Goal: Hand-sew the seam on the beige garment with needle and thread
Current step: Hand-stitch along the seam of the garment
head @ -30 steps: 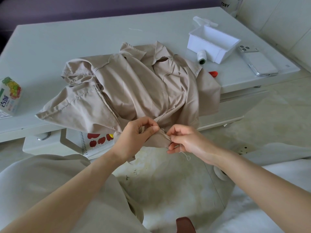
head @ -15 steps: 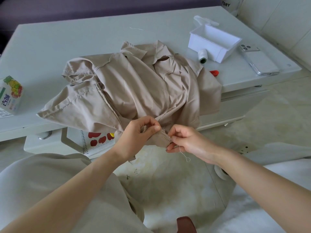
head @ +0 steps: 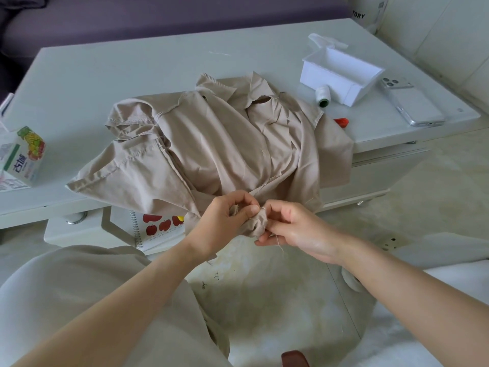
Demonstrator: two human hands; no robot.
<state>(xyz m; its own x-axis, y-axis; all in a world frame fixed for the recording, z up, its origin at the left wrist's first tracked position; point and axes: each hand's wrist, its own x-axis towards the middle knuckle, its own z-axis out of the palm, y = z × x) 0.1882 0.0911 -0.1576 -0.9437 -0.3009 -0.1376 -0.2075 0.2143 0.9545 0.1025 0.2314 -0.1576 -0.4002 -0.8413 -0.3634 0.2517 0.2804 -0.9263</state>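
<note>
The beige garment point(head: 211, 144) lies crumpled on the white worktop point(head: 105, 75), and one corner of it hangs over the near edge into my hands. My left grip point(head: 225, 218) is clamped on this corner, with the thumb pressing the bunched cloth against the curled fingers. My right grip point(head: 293, 229) is closed on the same bunch from the other side, touching it. A short piece of thread point(head: 280, 247) hangs down below its fingers. The needle I cannot see; it is too small or hidden between the fingers, so I cannot tell if the right grip holds it.

I judge that I am in the middle of the sewing: the thread is already in the cloth and a stitch is in work. How many stitches are made, and how much of the seam is left, I cannot tell, because the seam is folded inside the bunch. What is left, I think, is the remaining stitches, the knot and the cutting.

For containers, there is a white box point(head: 325, 80) at the far right of the worktop, without a lid. The part of its inside that shows is plain white, and I can make out no object there. The thread spool point(head: 322, 96) lies outside, just beside its near wall. A drink carton point(head: 23, 157) stands at the left edge, closed as far as I see.
</note>
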